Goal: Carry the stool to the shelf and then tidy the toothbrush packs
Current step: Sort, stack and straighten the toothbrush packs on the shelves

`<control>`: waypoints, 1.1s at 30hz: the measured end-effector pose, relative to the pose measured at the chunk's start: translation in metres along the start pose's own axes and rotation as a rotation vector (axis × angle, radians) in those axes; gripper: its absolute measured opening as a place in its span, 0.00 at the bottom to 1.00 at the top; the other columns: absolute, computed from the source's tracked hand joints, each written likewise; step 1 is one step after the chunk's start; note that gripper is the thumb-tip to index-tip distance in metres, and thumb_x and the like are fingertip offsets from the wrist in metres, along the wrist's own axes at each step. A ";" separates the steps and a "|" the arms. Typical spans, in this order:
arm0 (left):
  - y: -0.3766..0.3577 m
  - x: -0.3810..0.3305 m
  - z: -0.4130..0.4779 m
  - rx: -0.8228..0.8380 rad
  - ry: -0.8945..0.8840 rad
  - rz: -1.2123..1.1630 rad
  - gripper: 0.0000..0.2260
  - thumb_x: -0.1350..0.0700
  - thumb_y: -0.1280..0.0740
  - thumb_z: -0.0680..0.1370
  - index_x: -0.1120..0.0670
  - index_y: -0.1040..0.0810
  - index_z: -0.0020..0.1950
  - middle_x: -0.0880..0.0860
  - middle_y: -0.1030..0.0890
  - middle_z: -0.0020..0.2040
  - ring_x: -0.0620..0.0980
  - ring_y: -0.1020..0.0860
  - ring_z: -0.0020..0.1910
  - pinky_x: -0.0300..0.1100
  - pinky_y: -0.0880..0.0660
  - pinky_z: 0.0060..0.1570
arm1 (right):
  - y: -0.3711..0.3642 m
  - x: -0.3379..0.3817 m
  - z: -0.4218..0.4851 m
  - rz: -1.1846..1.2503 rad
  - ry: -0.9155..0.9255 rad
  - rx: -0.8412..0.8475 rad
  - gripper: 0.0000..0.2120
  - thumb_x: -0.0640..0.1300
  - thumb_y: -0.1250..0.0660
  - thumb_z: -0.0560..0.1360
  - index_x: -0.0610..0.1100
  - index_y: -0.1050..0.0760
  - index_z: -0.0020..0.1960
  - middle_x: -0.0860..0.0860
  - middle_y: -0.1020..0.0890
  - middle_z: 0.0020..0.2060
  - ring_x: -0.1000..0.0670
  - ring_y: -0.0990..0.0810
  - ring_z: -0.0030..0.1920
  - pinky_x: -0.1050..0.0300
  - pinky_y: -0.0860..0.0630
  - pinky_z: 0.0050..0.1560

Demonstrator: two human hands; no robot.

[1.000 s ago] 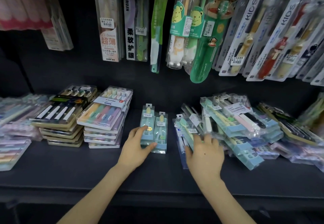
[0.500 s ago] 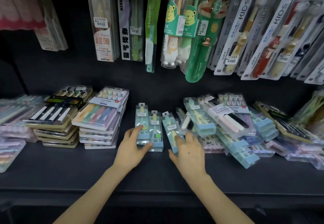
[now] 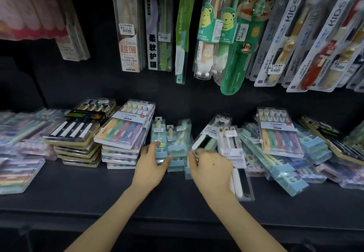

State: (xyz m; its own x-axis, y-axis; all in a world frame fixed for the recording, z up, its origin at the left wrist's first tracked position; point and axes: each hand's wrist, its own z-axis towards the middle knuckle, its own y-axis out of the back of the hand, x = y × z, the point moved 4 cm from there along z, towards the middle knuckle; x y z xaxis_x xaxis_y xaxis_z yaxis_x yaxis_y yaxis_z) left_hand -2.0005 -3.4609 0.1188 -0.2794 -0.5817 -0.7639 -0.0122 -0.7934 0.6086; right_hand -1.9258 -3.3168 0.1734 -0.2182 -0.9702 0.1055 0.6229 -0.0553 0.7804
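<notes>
Small light-blue toothbrush packs (image 3: 173, 143) lie side by side at the middle of the dark shelf (image 3: 78, 190). My left hand (image 3: 152, 166) holds the leftmost of them, thumb on top and fingers along its left side. My right hand (image 3: 211, 170) grips the right edge of the same group, where a blue pack stands on its side. To the right lies a loose heap of blue packs (image 3: 275, 165), and a long soft-toothbrush pack (image 3: 234, 153) runs under my right wrist. No stool is in view.
Neat stacks of five-brush packs (image 3: 124, 133) and black-and-gold packs (image 3: 78, 133) sit left of my hands. Pastel packs (image 3: 17, 171) fill the far left. Hanging toothbrush packs (image 3: 216, 41) dangle above the shelf. The shelf's front edge (image 3: 177, 220) runs below my forearms.
My right hand has slid a blue pack leftward out of the heap until it meets the packs under my left hand. The left hand has stayed on its packs.
</notes>
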 end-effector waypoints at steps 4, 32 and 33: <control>0.000 0.002 0.001 -0.006 0.005 -0.008 0.24 0.49 0.32 0.76 0.53 0.33 0.69 0.58 0.29 0.64 0.56 0.28 0.61 0.44 0.30 0.54 | 0.002 -0.011 0.008 0.019 -0.003 -0.040 0.13 0.53 0.25 0.67 0.43 0.18 0.40 0.47 0.22 0.32 0.46 0.24 0.33 0.55 0.28 0.30; -0.022 -0.034 0.023 0.004 -0.386 0.713 0.28 0.35 0.43 0.68 0.51 0.19 0.55 0.54 0.15 0.40 0.59 0.17 0.49 0.64 0.32 0.59 | -0.026 -0.107 0.109 -0.070 0.007 0.296 0.24 0.56 0.38 0.76 0.52 0.30 0.70 0.40 0.29 0.68 0.36 0.36 0.71 0.40 0.42 0.71; -0.021 -0.035 0.025 0.002 -0.385 0.699 0.27 0.35 0.42 0.68 0.51 0.19 0.54 0.54 0.15 0.39 0.58 0.17 0.48 0.64 0.32 0.59 | -0.024 -0.096 0.101 -0.010 0.080 0.272 0.26 0.61 0.42 0.74 0.53 0.28 0.68 0.41 0.28 0.67 0.37 0.35 0.70 0.39 0.43 0.71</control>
State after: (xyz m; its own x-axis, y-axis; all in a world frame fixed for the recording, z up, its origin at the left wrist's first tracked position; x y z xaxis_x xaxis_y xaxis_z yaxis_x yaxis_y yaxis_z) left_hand -2.0143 -3.4192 0.1377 -0.5352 -0.8412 -0.0774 0.2868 -0.2671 0.9200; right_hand -1.9959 -3.1987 0.2064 -0.1568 -0.9860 0.0563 0.3938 -0.0102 0.9191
